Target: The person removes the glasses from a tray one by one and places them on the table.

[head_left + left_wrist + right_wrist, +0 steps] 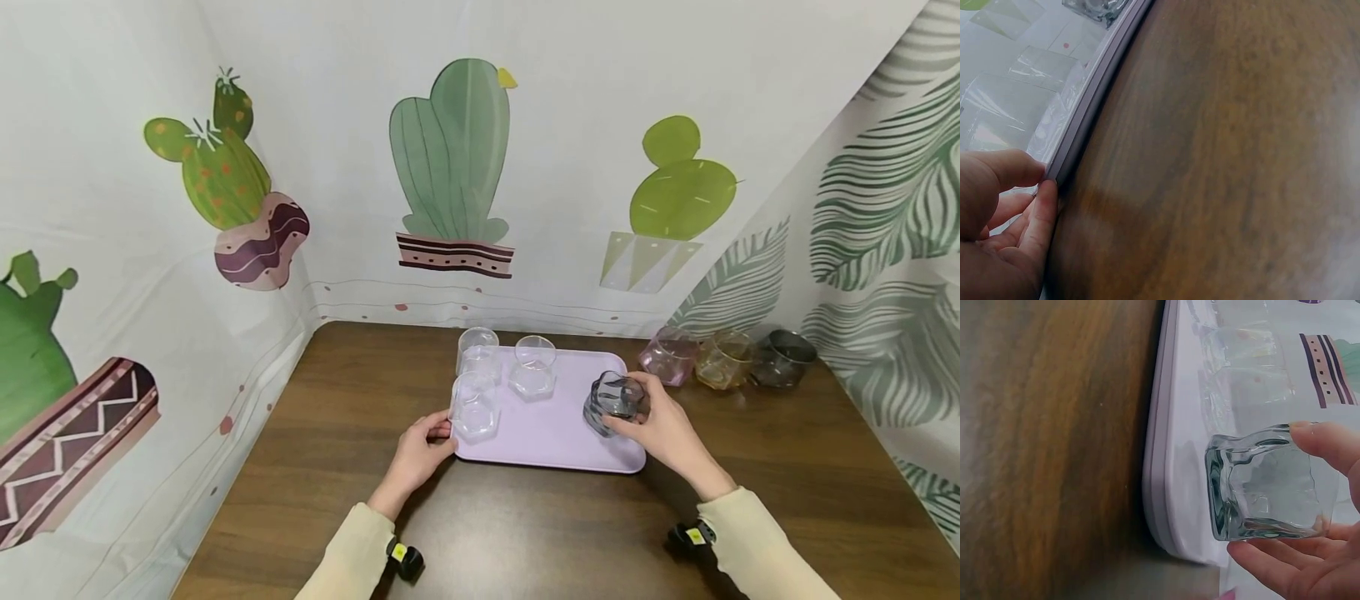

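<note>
A smoky grey drinking glass (613, 402) is gripped in my right hand (667, 425), thumb on one side and fingers on the other. Its thick base is close over the right part of a lilac tray (555, 433); in the right wrist view the glass (1266, 487) shows wavy walls. My left hand (422, 454) pinches the front left corner of the tray, with thumb and finger at the rim in the left wrist view. Clear glasses stand on the tray's left half: one at the front (476, 417), one behind it (478, 354), and one nearer the middle (533, 375).
At the back right of the brown wooden table (540, 533) stand a pink glass (669, 358), an amber glass (723, 362) and a dark grey glass (782, 362) in a row. A white cloth with cactus prints (570, 183) hangs behind the table.
</note>
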Available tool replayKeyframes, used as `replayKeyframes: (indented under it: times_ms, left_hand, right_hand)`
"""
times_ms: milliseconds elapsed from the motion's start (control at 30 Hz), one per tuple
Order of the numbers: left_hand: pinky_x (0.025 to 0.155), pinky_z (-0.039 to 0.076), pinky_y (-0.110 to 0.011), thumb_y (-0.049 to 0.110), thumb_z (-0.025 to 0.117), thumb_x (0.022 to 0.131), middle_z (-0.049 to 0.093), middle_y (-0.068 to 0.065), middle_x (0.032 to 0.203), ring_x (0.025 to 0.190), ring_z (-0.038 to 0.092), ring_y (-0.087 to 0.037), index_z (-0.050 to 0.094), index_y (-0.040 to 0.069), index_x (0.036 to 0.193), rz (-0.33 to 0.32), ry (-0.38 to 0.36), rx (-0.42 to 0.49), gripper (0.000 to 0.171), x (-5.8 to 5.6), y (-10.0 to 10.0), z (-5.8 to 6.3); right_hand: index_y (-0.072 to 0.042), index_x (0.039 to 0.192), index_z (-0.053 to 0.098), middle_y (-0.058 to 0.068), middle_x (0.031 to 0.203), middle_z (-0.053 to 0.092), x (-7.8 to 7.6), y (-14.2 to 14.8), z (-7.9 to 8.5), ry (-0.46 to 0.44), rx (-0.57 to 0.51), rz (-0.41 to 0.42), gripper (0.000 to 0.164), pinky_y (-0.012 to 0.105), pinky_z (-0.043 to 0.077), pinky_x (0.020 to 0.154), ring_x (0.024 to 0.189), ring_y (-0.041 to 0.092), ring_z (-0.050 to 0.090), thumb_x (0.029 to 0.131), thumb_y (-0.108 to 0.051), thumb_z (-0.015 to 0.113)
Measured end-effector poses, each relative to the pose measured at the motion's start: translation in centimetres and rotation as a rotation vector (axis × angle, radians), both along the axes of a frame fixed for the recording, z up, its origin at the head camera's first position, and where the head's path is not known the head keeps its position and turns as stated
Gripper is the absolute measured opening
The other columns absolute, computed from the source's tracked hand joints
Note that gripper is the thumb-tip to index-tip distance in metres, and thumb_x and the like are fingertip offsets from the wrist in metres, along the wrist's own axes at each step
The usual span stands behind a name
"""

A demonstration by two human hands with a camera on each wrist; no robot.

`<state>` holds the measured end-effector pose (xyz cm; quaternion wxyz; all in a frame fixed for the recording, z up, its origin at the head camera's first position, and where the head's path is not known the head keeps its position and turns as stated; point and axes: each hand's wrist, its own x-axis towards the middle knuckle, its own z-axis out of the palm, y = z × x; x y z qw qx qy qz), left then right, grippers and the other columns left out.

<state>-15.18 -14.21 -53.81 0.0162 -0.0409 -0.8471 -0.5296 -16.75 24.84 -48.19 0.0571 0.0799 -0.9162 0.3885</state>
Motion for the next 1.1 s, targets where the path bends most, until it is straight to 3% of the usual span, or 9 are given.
replayKeyframes:
  times_ms: [133,333,400,567,700,800,867,967,1100]
  left_hand:
    - [0.083,0.057,-0.027,-0.005,0.076,0.083,0.071,-0.011,0.102,0.098,0.071,-0.029,0.069,-0.007,0.127,0.010,-0.009,0.015,0.045,0.0,0.0,0.0]
    - [0.082,0.058,-0.030,-0.005,0.076,0.082,0.071,-0.014,0.102,0.097,0.071,-0.031,0.067,-0.009,0.127,-0.009,0.017,0.007,0.045,0.1,0.0,0.0]
    - [0.082,0.058,-0.031,-0.005,0.076,0.082,0.071,-0.014,0.102,0.097,0.071,-0.032,0.067,-0.010,0.127,-0.009,0.015,0.015,0.046,0.1,0.0,0.0]
    - [0.080,0.058,-0.030,-0.005,0.077,0.082,0.070,-0.014,0.102,0.098,0.070,-0.034,0.067,-0.010,0.127,-0.011,0.016,0.029,0.046,0.1,0.0,0.1]
    - [0.080,0.059,-0.029,-0.005,0.076,0.083,0.071,-0.014,0.102,0.098,0.070,-0.033,0.067,-0.010,0.127,-0.007,0.018,0.016,0.045,0.1,0.1,0.0]
    - [0.081,0.058,-0.028,-0.005,0.076,0.083,0.071,-0.013,0.102,0.098,0.071,-0.032,0.068,-0.009,0.127,0.002,0.007,0.013,0.045,0.0,0.1,0.0]
    - [0.081,0.058,-0.029,-0.005,0.076,0.083,0.071,-0.014,0.102,0.098,0.071,-0.032,0.067,-0.009,0.127,-0.001,0.009,0.015,0.045,0.0,0.1,-0.1]
    - [0.081,0.058,-0.029,-0.005,0.077,0.083,0.071,-0.014,0.103,0.098,0.071,-0.032,0.067,-0.009,0.127,0.000,0.002,0.026,0.045,0.1,0.1,0.0]
    - [0.079,0.056,-0.026,-0.005,0.077,0.082,0.070,-0.014,0.103,0.098,0.070,-0.034,0.068,-0.009,0.126,-0.001,0.002,0.034,0.046,0.2,0.1,0.1]
  right_hand:
    - [0.003,0.143,0.042,0.032,0.132,0.061,0.8,0.8,0.2,-0.010,-0.012,-0.005,0.079,0.054,0.058,0.090,0.118,0.045,0.063,0.084,-0.022,0.088]
    - [0.005,0.144,0.040,0.033,0.133,0.060,1.9,2.5,0.4,-0.006,-0.013,-0.025,0.080,0.052,0.057,0.090,0.115,0.046,0.065,0.084,-0.018,0.088]
    - [0.005,0.144,0.039,0.034,0.131,0.060,2.2,3.2,0.4,-0.002,-0.006,-0.035,0.081,0.048,0.059,0.088,0.113,0.047,0.066,0.083,-0.017,0.088]
    - [0.005,0.144,0.038,0.032,0.125,0.063,3.0,4.9,0.3,0.006,0.019,-0.062,0.082,0.014,0.053,0.078,0.107,0.043,0.068,0.084,-0.017,0.088]
    - [0.006,0.142,0.039,0.032,0.121,0.065,3.5,6.3,0.4,0.027,0.057,-0.087,0.081,0.009,0.048,0.071,0.098,0.038,0.069,0.083,-0.018,0.089]
    - [0.006,0.141,0.040,0.032,0.120,0.065,3.7,7.4,0.4,0.032,0.088,-0.109,0.081,0.009,0.047,0.069,0.091,0.024,0.069,0.083,-0.020,0.089]
    - [0.007,0.141,0.040,0.033,0.120,0.064,3.9,8.2,0.4,0.028,0.093,-0.119,0.082,0.008,0.046,0.068,0.089,0.007,0.065,0.083,-0.022,0.089]
    - [0.007,0.142,0.040,0.034,0.121,0.063,4.2,9.3,0.4,0.023,0.091,-0.142,0.083,0.004,0.044,0.068,0.087,-0.016,0.050,0.083,-0.023,0.089]
    - [0.008,0.144,0.038,0.037,0.125,0.061,4.4,10.7,0.2,0.001,0.071,-0.161,0.085,0.002,0.043,0.070,0.090,-0.026,0.039,0.084,-0.024,0.089]
